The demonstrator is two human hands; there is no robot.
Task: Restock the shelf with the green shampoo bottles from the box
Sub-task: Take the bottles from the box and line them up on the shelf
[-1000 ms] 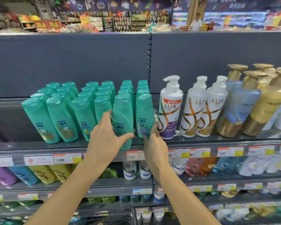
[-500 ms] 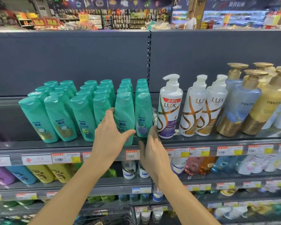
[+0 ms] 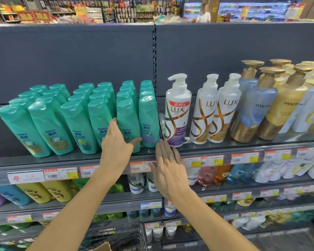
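Step in hand, as judged: seating and squaring a front-row bottle among the green shampoo bottles (image 3: 76,122) on the upper shelf (image 3: 80,161).

Left hand (image 3: 117,147): fingers spread against the near face and left side of the second green bottle from the right (image 3: 128,124), thumb out to the right across its lower label; open contact, not a closed grip. Right hand (image 3: 168,166): fingers straight and together, raised before the shelf lip just right of the rightmost green bottle (image 3: 148,122); nothing held. Contact with that bottle or with the lip: cannot tell.

Location of task items: green bottles in about six columns, several deep, on the left half of the upper shelf, caps upward. Corner of a cardboard box (image 3: 102,248) low in view beside a wire basket (image 3: 123,236); box contents not visible.

Next move, as judged: release, reach down to the box, fetch further bottles. Little open frontage visible; dark space left of the block may take more. Care against tipping neighbours.

Legible writing: "Rejoice" with Chinese characters on green labels. "LUX" on white pump bottles (image 3: 178,113), the leftmost bearing a red band with "80g". "PANTE…", partly cut off, on the blue and gold pump bottles (image 3: 261,105). Price tags (image 3: 140,166) on the shelf lip too small to read.
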